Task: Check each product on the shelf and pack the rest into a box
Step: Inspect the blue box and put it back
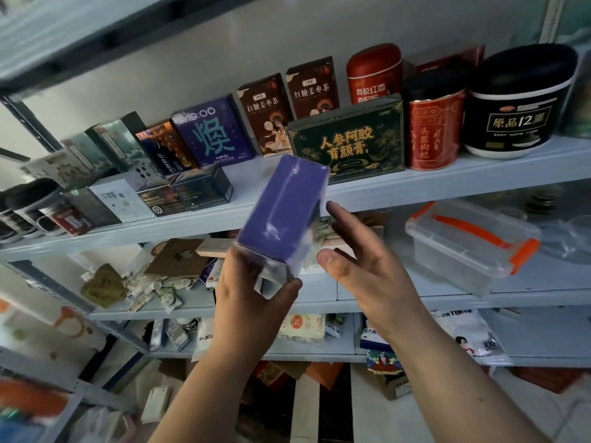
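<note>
My left hand (252,298) grips the lower end of a purple product box (284,209), held tilted in front of the top shelf (415,187). Just to the right of the box my right hand (361,260) is spread with straight fingers and holds nothing. Behind it the shelf carries a matching purple box (214,132), two brown tea boxes (265,116), a dark green flat box (348,142), a red can (431,132), a red domed tin (374,71) and a black tub (518,100).
Small dark boxes (185,193) and cans lie at the shelf's left end. On the shelf below are a clear plastic bin with orange clips (470,241), loose packets (153,289) and cardboard. Lower shelves and the floor hold bags and boxes.
</note>
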`<state>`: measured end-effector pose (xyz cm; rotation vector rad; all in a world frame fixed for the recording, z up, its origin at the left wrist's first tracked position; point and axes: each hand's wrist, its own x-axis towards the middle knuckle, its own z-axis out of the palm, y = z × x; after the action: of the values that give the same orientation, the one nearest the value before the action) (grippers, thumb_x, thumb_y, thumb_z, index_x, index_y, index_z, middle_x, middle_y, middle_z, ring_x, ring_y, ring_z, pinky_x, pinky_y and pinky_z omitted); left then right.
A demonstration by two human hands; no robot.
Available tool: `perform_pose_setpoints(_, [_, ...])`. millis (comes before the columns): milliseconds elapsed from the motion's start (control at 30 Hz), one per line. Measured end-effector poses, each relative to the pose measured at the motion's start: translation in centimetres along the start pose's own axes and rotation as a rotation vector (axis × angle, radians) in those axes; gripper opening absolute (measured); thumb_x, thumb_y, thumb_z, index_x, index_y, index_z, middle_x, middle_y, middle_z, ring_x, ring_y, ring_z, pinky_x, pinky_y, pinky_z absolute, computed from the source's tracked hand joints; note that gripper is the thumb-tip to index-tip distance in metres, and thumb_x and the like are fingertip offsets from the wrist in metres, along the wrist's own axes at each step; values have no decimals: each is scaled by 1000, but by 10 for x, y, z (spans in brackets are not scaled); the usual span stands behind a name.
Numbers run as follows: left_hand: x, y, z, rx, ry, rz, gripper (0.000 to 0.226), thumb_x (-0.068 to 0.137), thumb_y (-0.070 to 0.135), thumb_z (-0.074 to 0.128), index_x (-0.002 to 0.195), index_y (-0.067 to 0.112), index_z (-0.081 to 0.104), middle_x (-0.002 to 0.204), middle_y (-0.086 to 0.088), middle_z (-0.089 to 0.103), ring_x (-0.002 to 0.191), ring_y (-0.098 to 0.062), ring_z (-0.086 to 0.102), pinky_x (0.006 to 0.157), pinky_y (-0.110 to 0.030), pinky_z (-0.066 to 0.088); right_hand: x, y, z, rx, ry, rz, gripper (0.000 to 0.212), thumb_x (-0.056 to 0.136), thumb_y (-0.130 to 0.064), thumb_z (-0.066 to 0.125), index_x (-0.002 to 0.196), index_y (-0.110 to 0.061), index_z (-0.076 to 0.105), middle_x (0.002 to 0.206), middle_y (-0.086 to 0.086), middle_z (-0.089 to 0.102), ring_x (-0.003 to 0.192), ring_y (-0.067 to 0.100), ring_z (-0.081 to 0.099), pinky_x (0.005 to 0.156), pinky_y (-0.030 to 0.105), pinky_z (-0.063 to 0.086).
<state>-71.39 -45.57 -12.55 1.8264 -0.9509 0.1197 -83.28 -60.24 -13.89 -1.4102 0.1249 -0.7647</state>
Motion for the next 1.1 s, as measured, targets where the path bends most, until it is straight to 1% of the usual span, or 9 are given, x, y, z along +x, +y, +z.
perform_pose_setpoints(67, [-2,7,3,-369,-52,-164,65,61,27,87,115,27,52,109,0,70,106,-19,71,96,-51,58,0,4,-1,-82,17,52,73,78,-66,74,143,-63,42,155,-30,42,146,-7,34,122,48,34])
perform_pose_setpoints(133, [-2,10,5,-611,-38,-232,60,62,22,85,113,16,54,103,-6,71,100,-27,71,97,-60,55,-1,7,-1,-103,40,89,83,74,-70,74,148,-62,37,154,-31,42,145,-7,36,121,47,37])
perform_pose_setpoints(233, [-1,14,6,-935,-92,-314,66,68,11,83,127,7,53,119,-18,66,114,-39,65,105,-65,47,2,10,1,-34,53,125,107,67,-76,79,157,-54,25,157,-20,45,146,1,40,118,50,40])
perform_pose_setpoints(333, [0,20,8,-1104,-184,-296,87,71,16,91,143,7,44,131,-17,64,124,-37,62,101,-55,53,3,12,4,73,34,133,99,75,-64,82,157,-45,30,144,-10,61,135,11,56,111,48,49])
perform_pose_setpoints(433, [0,23,8,-1116,-206,-332,89,71,24,93,144,9,44,136,-18,61,128,-38,60,96,-48,55,2,9,5,111,48,110,67,87,-41,78,146,-38,48,126,-11,72,120,12,68,95,34,59])
perform_pose_setpoints(567, [6,15,-7,-1044,-148,-394,76,71,33,92,134,14,53,132,-19,62,120,-39,63,91,-52,56,0,10,-5,170,99,111,62,84,-26,79,142,-29,56,121,-5,74,118,14,68,84,24,58])
perform_pose_setpoints(700, [9,6,-19,-962,-128,-391,55,84,5,71,135,10,52,120,-18,68,114,-39,67,90,-47,59,-1,12,-20,80,67,98,73,83,-23,85,147,-29,50,132,-6,69,129,15,62,98,37,57])
perform_pose_setpoints(833, [9,1,-22,-901,-138,-337,68,81,-8,58,145,11,43,119,-20,68,115,-41,67,93,-48,58,0,15,-25,19,55,48,84,76,-34,82,151,-31,45,142,-7,62,140,17,52,119,56,36])
perform_pose_setpoints(1100, [5,2,-21,-880,-95,-355,77,75,-13,58,146,13,42,119,-18,70,117,-40,67,93,-47,59,2,19,-25,14,16,-23,87,73,-26,80,152,-24,45,144,-3,61,143,19,48,124,55,29])
